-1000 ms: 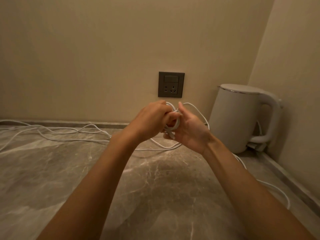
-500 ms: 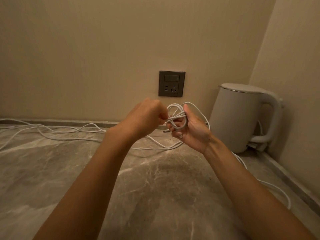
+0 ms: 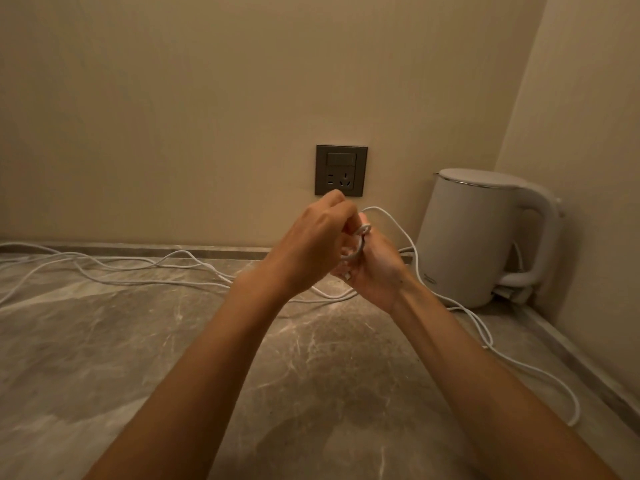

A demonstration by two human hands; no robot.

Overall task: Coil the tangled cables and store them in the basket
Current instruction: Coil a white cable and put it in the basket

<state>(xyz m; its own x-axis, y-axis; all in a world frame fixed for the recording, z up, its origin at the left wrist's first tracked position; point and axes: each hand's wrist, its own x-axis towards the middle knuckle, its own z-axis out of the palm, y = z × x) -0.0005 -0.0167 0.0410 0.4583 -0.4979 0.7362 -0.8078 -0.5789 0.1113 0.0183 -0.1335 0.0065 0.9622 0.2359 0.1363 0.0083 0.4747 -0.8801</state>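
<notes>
countertop (image 3: 104,341): polished veined stone | kettle (image 3: 467,237): matt plastic, probably | cables (image 3: 332,295): smooth white

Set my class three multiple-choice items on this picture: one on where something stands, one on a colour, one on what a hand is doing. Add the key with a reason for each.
1. Where does the kettle stand?
A. In the far right corner.
B. At the far left edge.
C. In a basket.

2. What colour is the cable lying across the counter?
A. Black.
B. White.
C. Red.

3. What is the right hand doing?
A. Lying flat on the counter.
B. Lifting the kettle.
C. Gripping a small coil of cable.

Key: 1 A, it sits at the right, where the counter ends in the corner; 2 B, the strands show white on the grey marble; 3 C, it curls round loops held above the counter.
</notes>
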